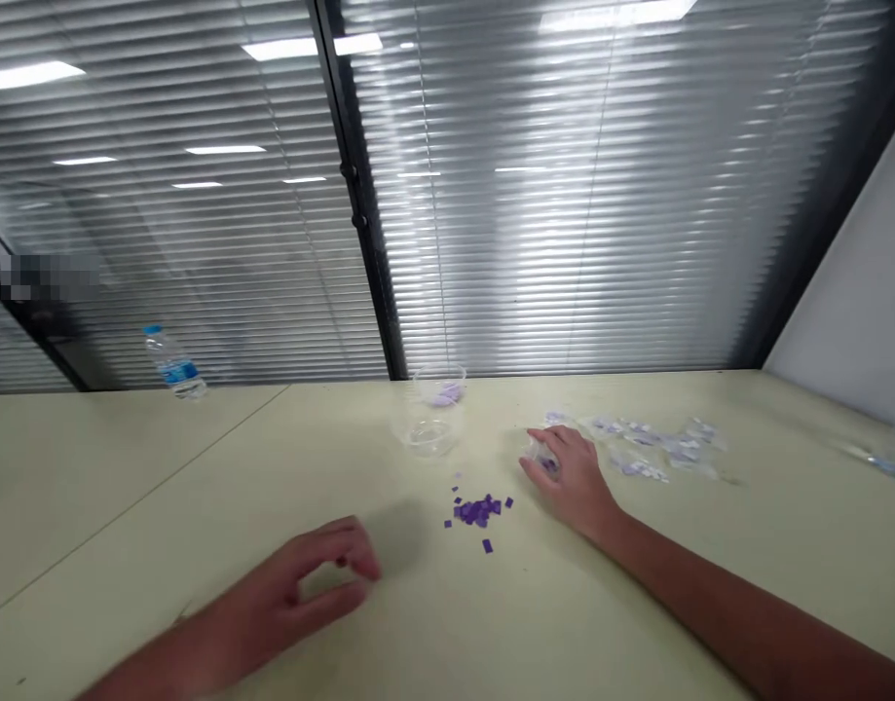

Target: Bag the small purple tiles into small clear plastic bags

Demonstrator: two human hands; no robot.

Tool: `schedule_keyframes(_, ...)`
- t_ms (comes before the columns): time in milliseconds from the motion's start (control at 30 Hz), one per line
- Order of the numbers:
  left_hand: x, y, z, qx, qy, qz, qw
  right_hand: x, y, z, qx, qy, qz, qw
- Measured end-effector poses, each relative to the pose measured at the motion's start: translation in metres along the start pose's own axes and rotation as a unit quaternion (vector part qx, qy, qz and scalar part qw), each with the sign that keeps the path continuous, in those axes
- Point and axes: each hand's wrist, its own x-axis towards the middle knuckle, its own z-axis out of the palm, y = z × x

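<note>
My right hand (571,482) rests near the middle right of the pale table, its fingers closed around a small clear plastic packet (543,458) with purple inside. My left hand (316,579) is slightly blurred at the near edge, curled in a loose ring with nothing visible in it. Between the hands lies a small heap of purple square pieces (480,511), with several strays around it. Two clear plastic cups stand beyond the heap: one (430,433) is nearer, and the farther one (438,387) has purple inside. Several clear packets (641,440) lie scattered right of my right hand.
The pale table (162,487) has a seam running across its left part and ends at a window wall with metal blinds (564,224). A plastic water bottle (173,362) stands at the far left, and another bottle (885,465) lies at the right edge.
</note>
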Motion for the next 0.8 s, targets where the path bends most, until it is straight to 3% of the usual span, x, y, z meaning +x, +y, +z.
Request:
schedule_keyframes(67, 0.038, 0.008, 0.029, -0.020, -0.006, 0.058, 0.998, 0.002, 0.005, 0.001, 0.003, -0.026, 0.009, 1.000)
schedule_keyframes(167, 0.084, 0.012, 0.061, 0.053, 0.018, 0.140, 0.989, 0.002, 0.003, 0.000, 0.012, -0.056, -0.018, 0.998)
schedule_keyframes(367, 0.146, 0.023, 0.091, 0.076, 0.054, 0.189, 0.978, -0.001, -0.005, -0.002, 0.049, -0.073, -0.068, 0.994)
schedule_keyframes(467, 0.159, 0.022, 0.095, 0.070, 0.066, 0.192, 0.977, -0.001, -0.005, -0.001, 0.066, -0.076, -0.085, 0.991)
schedule_keyframes(633, 0.154, 0.014, 0.086, 0.036, 0.047, 0.177, 0.982, 0.005, 0.002, -0.004, 0.028, -0.041, -0.047, 0.998)
schedule_keyframes(800, 0.151, 0.012, 0.079, 0.065, 0.029, 0.227, 0.971, 0.022, 0.044, -0.015, -0.104, 0.006, -0.004, 0.995)
